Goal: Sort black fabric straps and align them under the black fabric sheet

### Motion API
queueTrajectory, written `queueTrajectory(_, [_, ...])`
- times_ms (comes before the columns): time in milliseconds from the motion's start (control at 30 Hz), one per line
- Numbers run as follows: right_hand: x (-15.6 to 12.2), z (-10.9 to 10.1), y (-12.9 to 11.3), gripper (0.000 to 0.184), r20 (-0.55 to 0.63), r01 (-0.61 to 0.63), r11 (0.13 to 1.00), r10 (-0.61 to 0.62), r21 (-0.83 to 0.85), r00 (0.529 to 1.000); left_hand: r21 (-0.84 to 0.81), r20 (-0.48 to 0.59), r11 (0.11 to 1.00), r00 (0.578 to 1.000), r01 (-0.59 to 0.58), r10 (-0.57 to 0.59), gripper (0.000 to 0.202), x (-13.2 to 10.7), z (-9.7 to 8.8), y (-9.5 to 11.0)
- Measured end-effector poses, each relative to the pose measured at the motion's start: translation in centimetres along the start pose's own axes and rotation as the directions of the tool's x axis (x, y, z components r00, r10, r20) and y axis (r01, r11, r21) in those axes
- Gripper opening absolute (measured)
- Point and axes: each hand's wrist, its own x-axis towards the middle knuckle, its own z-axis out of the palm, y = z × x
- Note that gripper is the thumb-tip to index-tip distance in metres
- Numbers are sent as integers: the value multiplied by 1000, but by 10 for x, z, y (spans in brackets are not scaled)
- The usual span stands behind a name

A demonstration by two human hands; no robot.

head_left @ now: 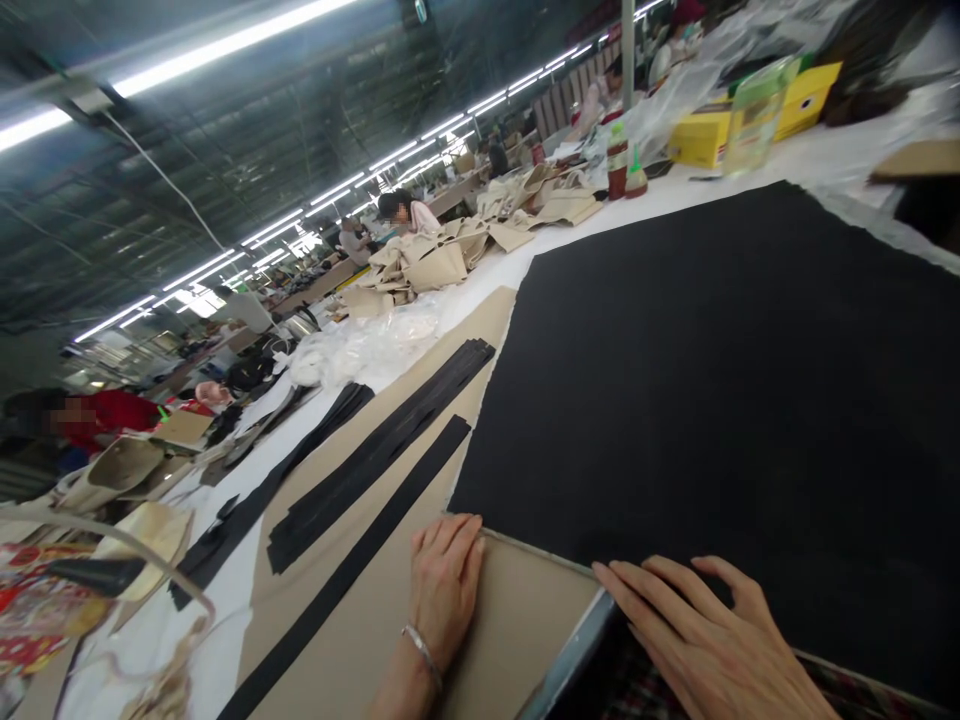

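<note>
A large black sheet point(697, 400) with a pale rough edge covers the right part of the table, lying over a beige sheet point(517, 600). My left hand point(446, 585), with a bracelet on its wrist, rests palm down at the near left corner of the black sheet, fingers close together and touching that corner. Flat on the near edge of the same sheet lies my right hand point(705, 630), its fingers spread. One long black strip point(360, 570) runs along the beige sheet left of my left hand. Beyond it is a stack of black strips point(382, 450).
More black strips point(277, 490) lie farther left, near clear plastic wrap point(367, 345). Beige cut pieces point(442, 260) are heaped at the back. A red bottle point(617, 162), a yellow box point(697, 135) and a clear container point(757, 120) stand behind the black sheet. Other people work in the background.
</note>
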Motion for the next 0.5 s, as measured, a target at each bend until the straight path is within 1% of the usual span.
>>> queueTrajectory(67, [0, 1, 0, 44, -7, 5, 1000, -5, 0, 1000, 16, 6, 998, 998, 54, -55, 22, 0, -2, -11])
queueTrajectory(133, [-1, 2, 1, 44, -11, 9, 1000, -9, 2, 1000, 36, 5, 993, 994, 111, -111, 20, 1, -4, -18])
queueTrajectory(200, [0, 3, 2, 45, -20, 13, 1000, -13, 0, 1000, 59, -16, 985, 987, 162, -161, 18, 2, -7, -20])
queueTrajectory(267, [1, 4, 3, 47, -30, 18, 1000, -19, -5, 999, 78, -66, 980, 981, 186, -181, 19, 4, -9, -17])
queueTrajectory(367, [2, 3, 3, 50, -30, 20, 1000, -20, -9, 999, 105, -112, 986, 987, 126, -114, 22, 7, -8, -10])
queueTrajectory(433, [2, 3, 2, 51, -21, 20, 1000, -20, -10, 1000, 125, -93, 989, 994, 73, -61, 26, 8, -5, -6])
queueTrajectory(500, [1, 3, 2, 51, -22, 18, 1000, -18, -7, 1000, 145, -65, 988, 997, 50, -41, 26, 7, -1, -6])
